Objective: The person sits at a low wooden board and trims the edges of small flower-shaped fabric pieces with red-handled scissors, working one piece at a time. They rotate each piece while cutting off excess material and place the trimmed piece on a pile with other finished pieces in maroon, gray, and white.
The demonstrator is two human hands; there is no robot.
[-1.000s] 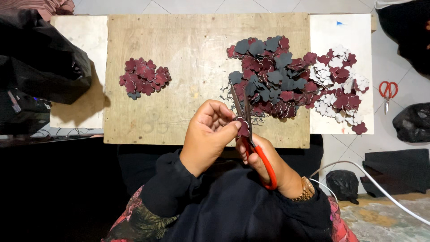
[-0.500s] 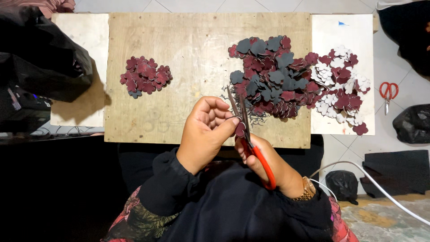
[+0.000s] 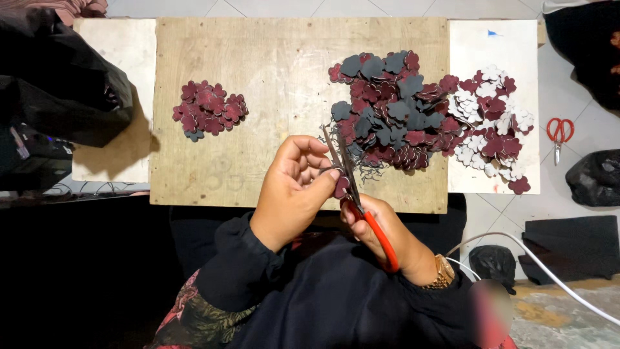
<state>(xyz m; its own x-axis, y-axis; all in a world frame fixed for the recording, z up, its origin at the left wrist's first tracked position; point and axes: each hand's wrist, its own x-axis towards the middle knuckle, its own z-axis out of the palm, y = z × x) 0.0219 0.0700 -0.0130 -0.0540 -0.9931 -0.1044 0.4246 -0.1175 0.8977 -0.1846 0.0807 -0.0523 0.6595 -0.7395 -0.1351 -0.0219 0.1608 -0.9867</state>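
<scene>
Your open lane is the bare middle of the wooden board (image 3: 278, 71), between the small maroon pile (image 3: 208, 116) far left and the big flower heap (image 3: 413, 113) right. A black bag (image 3: 61, 90) blocks the left edge.

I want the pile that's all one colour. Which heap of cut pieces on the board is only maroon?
The small pile on the board's left; the big pile right of it mixes in dark grey pieces.

The one camera sits on my head, facing straight down over my lap at the wooden board (image 3: 258, 84), close above my hands. The board's full width fits; its near edge meets my sleeves.
</scene>
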